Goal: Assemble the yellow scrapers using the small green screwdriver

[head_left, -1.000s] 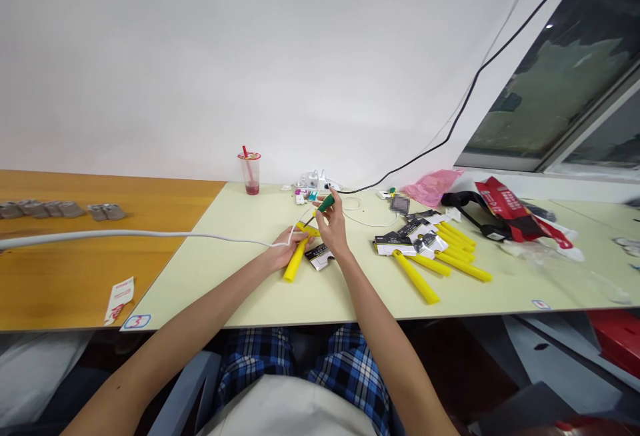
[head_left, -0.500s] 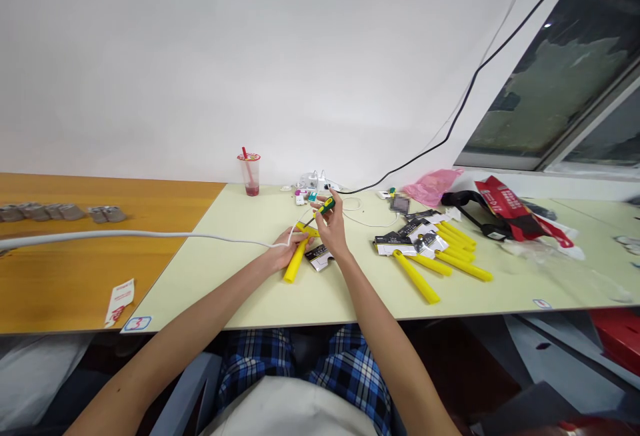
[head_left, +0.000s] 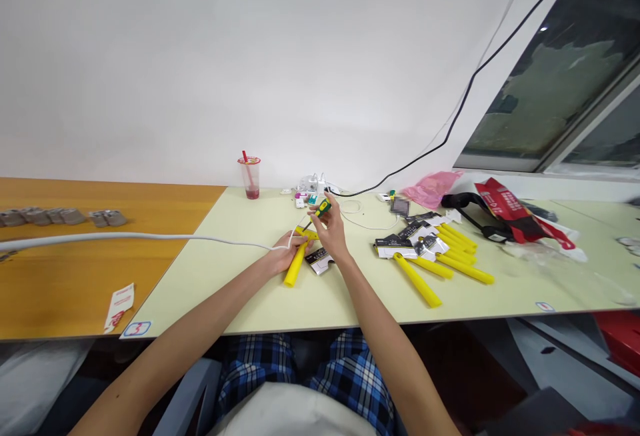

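My left hand (head_left: 283, 257) is closed around a yellow T-shaped tool that looks like a scraper (head_left: 297, 268), its handle pointing down toward me. In my right hand (head_left: 333, 231) is a screwdriver (head_left: 323, 208) with a green and yellow handle. Its shaft slants down and left to the scraper's head; whether the tip sits in a screw is too small to see. A black and white card (head_left: 320, 261) lies on the table just right of the scraper, partly behind my hands. A white cable (head_left: 235, 242) crosses in front of my left hand.
Several yellow-handled scrapers (head_left: 417, 279) with printed cards lie in a pile to the right. Beyond them are a pink plastic bag (head_left: 433, 187), black headphones (head_left: 467, 213) and a red package (head_left: 510, 206). A drink cup (head_left: 252, 179) stands near the wall, beside chargers (head_left: 313, 184).
My right hand and the screwdriver have shifted slightly left and down, with the handle tilted a little differently. My left hand keeps the scraper in about the same place.
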Demonstrator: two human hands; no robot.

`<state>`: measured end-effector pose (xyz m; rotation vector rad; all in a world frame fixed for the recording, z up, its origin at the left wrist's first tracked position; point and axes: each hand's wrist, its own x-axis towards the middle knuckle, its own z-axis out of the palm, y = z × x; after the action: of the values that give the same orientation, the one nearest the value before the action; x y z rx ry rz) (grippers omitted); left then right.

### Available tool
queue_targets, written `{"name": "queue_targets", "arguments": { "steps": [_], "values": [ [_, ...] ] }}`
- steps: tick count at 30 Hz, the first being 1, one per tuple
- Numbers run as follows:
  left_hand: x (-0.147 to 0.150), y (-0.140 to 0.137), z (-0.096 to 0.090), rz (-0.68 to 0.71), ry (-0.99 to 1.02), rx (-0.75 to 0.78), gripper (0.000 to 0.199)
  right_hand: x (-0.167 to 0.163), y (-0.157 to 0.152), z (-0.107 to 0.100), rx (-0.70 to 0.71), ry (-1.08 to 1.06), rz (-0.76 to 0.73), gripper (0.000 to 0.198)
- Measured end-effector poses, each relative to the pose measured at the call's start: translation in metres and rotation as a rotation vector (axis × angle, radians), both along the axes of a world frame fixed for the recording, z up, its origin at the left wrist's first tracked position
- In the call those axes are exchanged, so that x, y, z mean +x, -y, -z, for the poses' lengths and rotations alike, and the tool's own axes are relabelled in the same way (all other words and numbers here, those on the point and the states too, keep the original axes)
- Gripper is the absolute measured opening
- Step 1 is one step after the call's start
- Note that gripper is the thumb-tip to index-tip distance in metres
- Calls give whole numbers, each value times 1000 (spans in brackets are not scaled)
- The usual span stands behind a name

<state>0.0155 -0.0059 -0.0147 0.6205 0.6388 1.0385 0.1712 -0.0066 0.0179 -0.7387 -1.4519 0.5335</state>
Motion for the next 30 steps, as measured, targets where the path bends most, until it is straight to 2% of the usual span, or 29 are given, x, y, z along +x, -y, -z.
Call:
{"name": "queue_targets", "arguments": {
  "steps": [4,10,17,21,24,30],
  "values": [
    [0,1,0,7,-6,3,42,0,0,2,21,16,78,71],
    [-1,-1,0,9,-13,-11,41,-1,0,3,31,17,-30,68],
    [-2,-1,0,16,-22,13,41,3,-2,0,28,3,133,73],
    [-1,0,-1,28,-28,24,41,2,1,-1,70,47,61,67],
    [-1,0,-1,28,-31,26,40,1,1,0,40,27,-4,69],
    [-1,3,-2,20,-36,26,42,2,-1,1,0,-8,124,73]
  ]
}}
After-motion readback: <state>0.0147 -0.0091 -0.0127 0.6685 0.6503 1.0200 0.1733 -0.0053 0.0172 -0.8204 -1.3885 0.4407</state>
